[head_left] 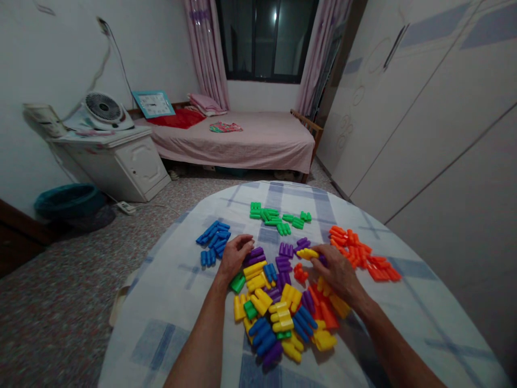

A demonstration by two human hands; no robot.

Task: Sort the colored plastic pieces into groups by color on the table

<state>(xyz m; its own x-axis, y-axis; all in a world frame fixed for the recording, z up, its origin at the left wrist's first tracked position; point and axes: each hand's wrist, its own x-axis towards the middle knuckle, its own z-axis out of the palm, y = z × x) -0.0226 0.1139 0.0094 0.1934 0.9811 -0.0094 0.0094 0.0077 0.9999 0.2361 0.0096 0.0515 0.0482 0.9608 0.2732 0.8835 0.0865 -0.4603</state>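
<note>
My left hand (pixel 236 257) rests at the left side of a mixed heap, its fingers loosely bent and nothing visible in them. Just beside its fingertips lie purple blocks (pixel 254 257). With its fingers closed, my right hand (pixel 335 271) grips a yellow block (pixel 307 254) near the purple group (pixel 286 249). A purple piece (pixel 323 260) shows under that hand's fingers; whether it is held too, I cannot tell. Nearer to me, the heap mixes yellow blocks (pixel 281 316), blue blocks (pixel 263 335), green blocks (pixel 250 309), purple and orange blocks (pixel 324 310). The right hand hides part of it.
Apart from the heap, green blocks (pixel 271 216) lie at the back, blue blocks (pixel 214 240) at the left and orange blocks (pixel 363 255) at the right. All are on a round table with a checked cloth (pixel 161 302). Beyond stand a bed (pixel 258 140) and a wardrobe (pixel 424 124).
</note>
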